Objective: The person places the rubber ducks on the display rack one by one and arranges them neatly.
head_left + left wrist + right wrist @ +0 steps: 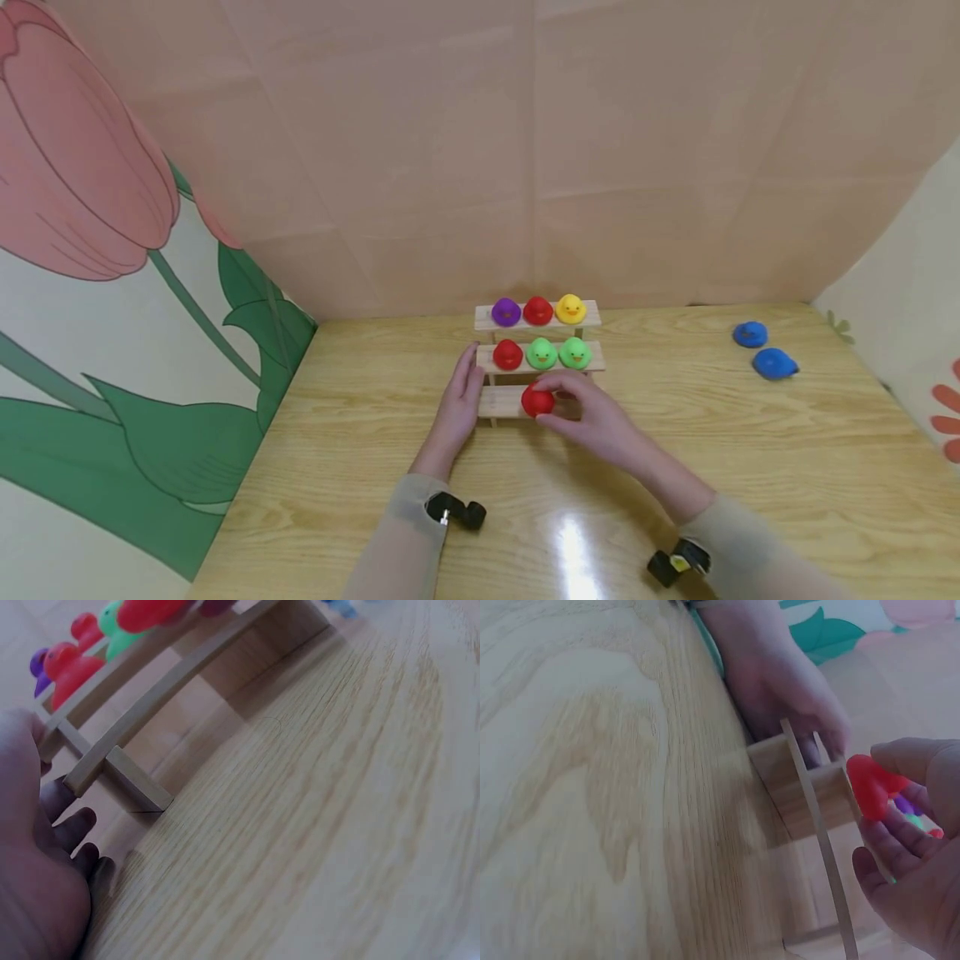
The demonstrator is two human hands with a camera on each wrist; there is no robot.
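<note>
My right hand (pixel 600 417) pinches a red rubber duck (pixel 537 402) between thumb and fingers, over the lowest step of a small three-step wooden rack (pixel 498 402). The right wrist view shows this red duck (pixel 871 787) beside the step's edge. Along the left end of the rack rests my left hand (pixel 459 396), its fingers extended. On the middle step sit a red duck (pixel 507 355) and two green ducks (pixel 542 354). The top step carries a purple duck (pixel 506 312), a red duck (pixel 537 311) and a yellow duck (pixel 571 309).
Two blue ducks (pixel 774 364) lie on the wooden table (pixel 360 417) at the far right, one tipped on its side. Behind the rack rises a pinkish-beige covering (pixel 420 167). A wall with painted tulips (pixel 90 158) borders the table's left side.
</note>
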